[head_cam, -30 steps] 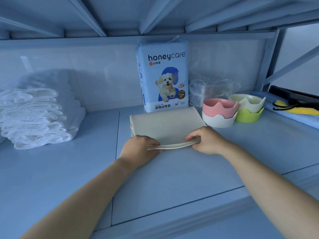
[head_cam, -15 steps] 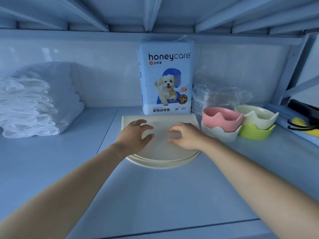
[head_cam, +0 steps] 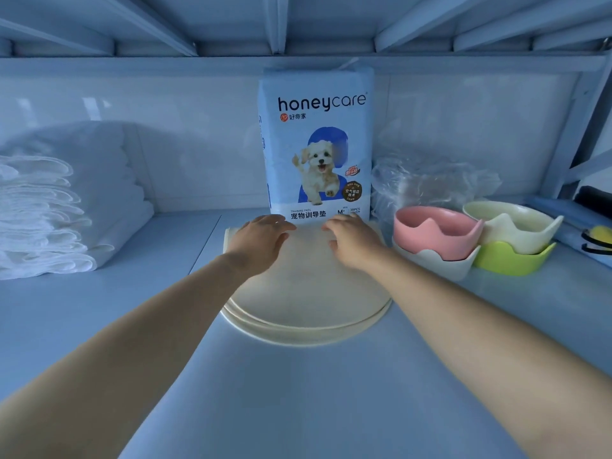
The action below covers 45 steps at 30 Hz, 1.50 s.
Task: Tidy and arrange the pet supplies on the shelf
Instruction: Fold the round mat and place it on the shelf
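1. Mat (head_cam: 308, 293), beige and folded in layers, lies flat in the middle of the shelf (head_cam: 298, 392). Its far edge is just before the pack (head_cam: 318, 144), and the layers show at its rounded near edge.
2. The left hand (head_cam: 261, 240) rests palm down on the far left part of the mat. The fingers are spread and nearly straight, and they grip nothing.
3. The right hand (head_cam: 351, 240) rests on the far right part in the same way. The fingers are loose and hold nothing.
4. The pack stands upright at the back wall and shows a dog and the word "honeycare".
5. Just right of the mat, a pink bowl (head_cam: 437, 230) sits in a white bowl (head_cam: 437, 263). Just beside them, a cream bowl (head_cam: 510, 226) sits in a green bowl (head_cam: 513, 260).
6. A clear bag (head_cam: 430, 180) lies behind the bowls, beside the pack.
7. White folded cloths (head_cam: 43, 220) are stacked at the left, well apart from the mat.
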Motion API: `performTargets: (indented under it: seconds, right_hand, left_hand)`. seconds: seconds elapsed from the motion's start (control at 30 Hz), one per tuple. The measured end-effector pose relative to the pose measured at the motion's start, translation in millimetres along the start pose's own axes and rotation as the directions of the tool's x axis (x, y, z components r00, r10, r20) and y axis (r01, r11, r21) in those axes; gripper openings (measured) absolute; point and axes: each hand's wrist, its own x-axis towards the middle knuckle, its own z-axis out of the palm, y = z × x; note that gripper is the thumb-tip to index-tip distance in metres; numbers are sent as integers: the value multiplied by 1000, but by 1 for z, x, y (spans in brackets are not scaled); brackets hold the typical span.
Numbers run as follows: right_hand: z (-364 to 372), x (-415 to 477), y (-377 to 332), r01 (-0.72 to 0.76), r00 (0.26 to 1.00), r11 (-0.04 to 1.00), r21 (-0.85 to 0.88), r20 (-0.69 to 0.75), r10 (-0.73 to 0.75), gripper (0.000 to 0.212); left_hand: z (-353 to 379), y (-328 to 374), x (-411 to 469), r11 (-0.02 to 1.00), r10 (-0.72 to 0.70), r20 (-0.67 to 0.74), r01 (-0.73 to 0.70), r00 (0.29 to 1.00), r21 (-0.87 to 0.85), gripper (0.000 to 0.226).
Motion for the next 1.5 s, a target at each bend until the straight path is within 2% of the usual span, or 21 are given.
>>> performTargets:
  seconds: [0.1, 0.23, 0.33, 0.47, 0.6, 0.7, 0.8, 0.9, 1.0, 1.1, 1.23, 1.37, 1.5]
  right_hand:
    - [0, 18, 6, -67, 995, 995, -79, 75, 73, 52]
    - [5, 37, 8, -180, 953, 980, -90, 229, 196, 60]
    - [10, 42, 9, -242, 923, 967, -74, 291, 253, 47]
    - [9, 49, 13, -225, 937, 971, -84, 254, 239, 40]
    - [4, 52, 7, -223, 971, 966, -130, 58, 232, 31]
    - [0, 55, 9, -264, 964, 950, -168, -67, 256, 26]
    - [-3, 59, 13, -259, 958, 934, -246, -190, 216, 28]
    - [2, 61, 16, -238, 949, 926, -292, -274, 158, 27]
    - [16, 60, 20, -197, 966, 955, -222, -213, 150, 23]
    - [27, 56, 25, -150, 986, 985, -83, -85, 143, 28]
    - [31, 49, 27, -179, 982, 981, 78, -49, 183, 30]
    - [27, 38, 26, -150, 989, 984, 96, 19, 149, 39]
    - [22, 14, 21, -74, 991, 989, 132, 119, 59, 37]
  left_hand:
    - [3, -3, 21, 1000, -12, 138, 10, 990, 13, 42]
    - [12, -11, 41, 999, -46, 357, 48, 933, 3, 55]
    - [17, -18, 46, 996, -70, 373, 85, 925, -25, 57]
    - [21, -18, 44, 997, -59, 239, 67, 969, -27, 49]
    - [25, -15, 44, 998, -45, 36, 47, 998, -45, 41]
    - [27, -9, 53, 997, -37, -98, 31, 995, -64, 35]
    - [32, 1, 64, 999, -35, -249, 33, 968, -14, 31]
    - [38, 4, 71, 997, -55, -293, 67, 955, 32, 34]
    - [48, 0, 70, 997, -72, -191, 78, 979, 20, 45]
    - [54, -3, 65, 995, -48, -29, 45, 998, -93, 48]
    - [52, -4, 58, 995, 3, 23, -1, 1000, -96, 44]
    - [45, -2, 46, 995, 14, 55, -9, 998, -97, 41]
    - [32, 2, 13, 982, 133, 137, -111, 982, -155, 32]
